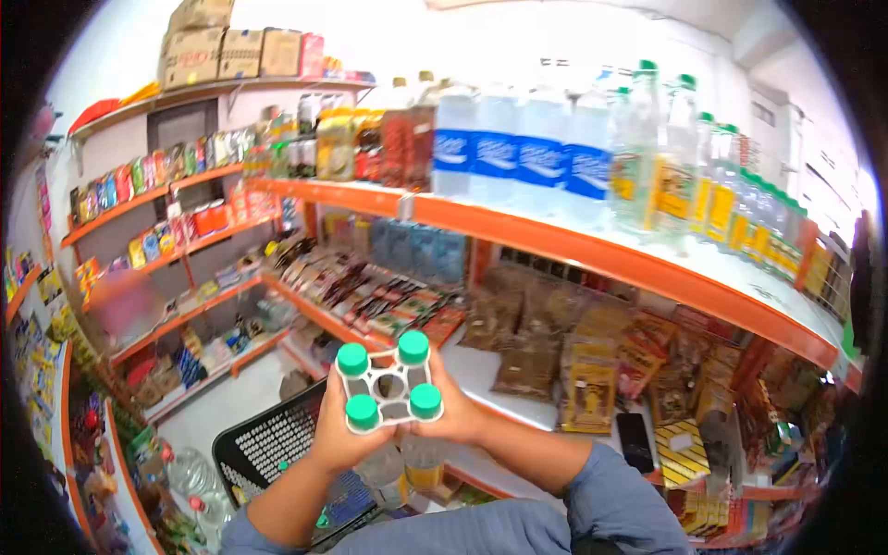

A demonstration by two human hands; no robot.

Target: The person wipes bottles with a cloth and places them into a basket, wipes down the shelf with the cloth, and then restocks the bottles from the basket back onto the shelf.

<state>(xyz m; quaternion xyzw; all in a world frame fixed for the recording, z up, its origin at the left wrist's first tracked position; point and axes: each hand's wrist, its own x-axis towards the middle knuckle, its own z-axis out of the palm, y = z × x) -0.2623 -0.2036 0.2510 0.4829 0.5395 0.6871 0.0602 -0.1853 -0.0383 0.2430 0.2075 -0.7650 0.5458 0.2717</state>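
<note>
A pack of several clear bottles with green caps (413, 348) is held upright between my two hands, seen mostly from above. A pale plastic ring carrier (388, 383) joins the bottles at their necks. My left hand (331, 427) is closed around the pack's left side, and my right hand (460, 413) grips its right side. Below my hands, the lower bottles (424, 461) show clear sides with a yellow label. Just beneath my left forearm stands a black plastic basket (268, 433) with green-capped items inside; my arms hide part of it.
An orange-edged shelf (546, 242) crosses in front, bearing blue-labelled bottles (495, 157) and green-capped bottles (680, 176). Under it lie brown packets (527, 370) and a dark phone (635, 442). Large clear bottles (196, 476) stand at lower left. Stocked shelves (166, 185) line the left wall.
</note>
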